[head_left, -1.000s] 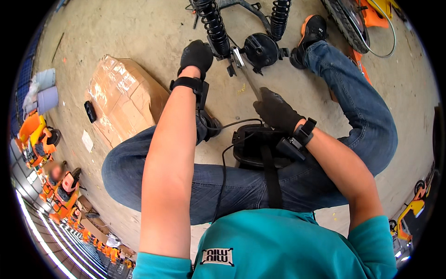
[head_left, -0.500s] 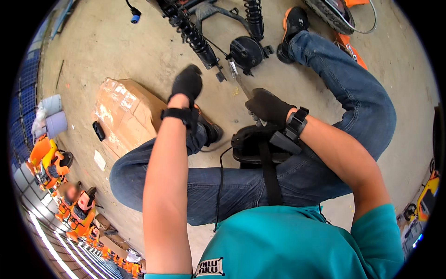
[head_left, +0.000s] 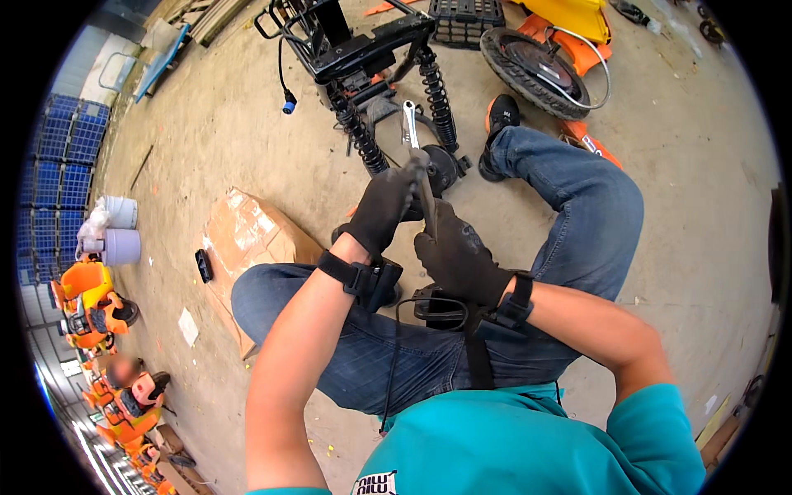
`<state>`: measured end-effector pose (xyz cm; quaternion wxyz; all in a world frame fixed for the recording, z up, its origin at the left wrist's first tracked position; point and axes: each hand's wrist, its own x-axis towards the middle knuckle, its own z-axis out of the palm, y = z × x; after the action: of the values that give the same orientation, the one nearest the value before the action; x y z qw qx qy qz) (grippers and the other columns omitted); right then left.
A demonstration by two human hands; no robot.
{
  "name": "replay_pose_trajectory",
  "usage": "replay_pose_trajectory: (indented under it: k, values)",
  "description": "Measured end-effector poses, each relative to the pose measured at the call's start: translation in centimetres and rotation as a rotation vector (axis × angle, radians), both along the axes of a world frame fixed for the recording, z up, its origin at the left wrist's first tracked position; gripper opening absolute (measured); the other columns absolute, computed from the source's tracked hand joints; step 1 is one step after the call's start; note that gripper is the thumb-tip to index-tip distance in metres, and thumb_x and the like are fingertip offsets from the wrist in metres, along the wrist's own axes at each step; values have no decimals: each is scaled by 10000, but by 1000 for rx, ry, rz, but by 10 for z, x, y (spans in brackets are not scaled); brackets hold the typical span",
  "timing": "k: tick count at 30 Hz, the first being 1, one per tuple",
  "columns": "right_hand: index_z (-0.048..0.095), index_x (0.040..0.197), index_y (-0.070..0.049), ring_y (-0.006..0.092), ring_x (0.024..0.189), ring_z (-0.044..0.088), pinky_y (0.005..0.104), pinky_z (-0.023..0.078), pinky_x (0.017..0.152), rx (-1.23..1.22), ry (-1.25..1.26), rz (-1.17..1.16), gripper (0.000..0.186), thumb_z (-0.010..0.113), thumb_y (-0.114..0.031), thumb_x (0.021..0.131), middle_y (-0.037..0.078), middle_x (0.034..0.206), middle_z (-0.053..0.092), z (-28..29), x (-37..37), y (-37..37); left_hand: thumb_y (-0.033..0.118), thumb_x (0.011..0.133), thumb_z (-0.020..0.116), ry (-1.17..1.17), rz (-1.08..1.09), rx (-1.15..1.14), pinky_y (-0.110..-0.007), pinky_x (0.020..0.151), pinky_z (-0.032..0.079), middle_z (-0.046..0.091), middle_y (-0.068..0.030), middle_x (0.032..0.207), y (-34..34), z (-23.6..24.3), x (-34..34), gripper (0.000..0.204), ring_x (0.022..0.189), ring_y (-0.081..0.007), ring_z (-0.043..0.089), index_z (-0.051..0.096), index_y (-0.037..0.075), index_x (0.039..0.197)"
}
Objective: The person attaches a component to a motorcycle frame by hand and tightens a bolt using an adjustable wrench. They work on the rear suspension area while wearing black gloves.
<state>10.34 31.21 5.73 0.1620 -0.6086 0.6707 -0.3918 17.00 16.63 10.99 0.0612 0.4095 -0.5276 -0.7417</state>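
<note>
Before me a wrench (head_left: pixel 411 124) points away, its shiny ringed head raised and its grey shaft running back toward me. My right hand (head_left: pixel 462 254), in a black glove, is closed round the near end of the shaft. Higher up, my gloved left hand (head_left: pixel 381 206) grips the shaft with its fingertips. Just past the hands stands a black vehicle frame (head_left: pixel 375 51) with two coil-spring shock absorbers (head_left: pixel 437 101). A round black hub (head_left: pixel 445 169) sits at their lower end, partly hidden by my left hand and the wrench.
A flattened cardboard box (head_left: pixel 256 235) lies left of my leg, beside a small black object (head_left: pixel 204 266). A cable with a blue plug (head_left: pixel 288 107) hangs from the frame. At far right lie a wheel (head_left: pixel 536 74) and orange panels (head_left: pixel 592 144). Buckets (head_left: pixel 122 246) stand far left.
My left hand has come right from beside the box onto the wrench. The wrench has lifted off the hub and stands more upright. The view has tilted farther ahead.
</note>
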Motion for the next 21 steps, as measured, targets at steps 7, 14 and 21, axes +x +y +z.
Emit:
replay_pose_trajectory:
  k: [7,14,21]
  values:
    - [369,1255,94,302,737,609,399,471,600,7,-244,-90,483,556,-137,874,248,909,567,67,21,4,154,854,573,76,-168,-239,-227,559,426,592,-17,719,-2,10,1,164,603,-84,535,637,3,849]
    - [593,964,4,127,694,595,248,514,579,726,-661,50,449,396,-398,989,73,786,588,128,-78,-38,71,910,456,250,2,143,-290,602,523,627,-112,761,-20,30,5,175,648,-178,622,575,-56,925]
    - [599,863,-15,242,704,625,339,504,650,511,-464,52,363,448,-334,951,117,793,628,89,-109,-81,98,874,492,377,-45,79,-305,613,563,591,-121,803,-1,29,-25,154,708,-209,650,519,-40,939]
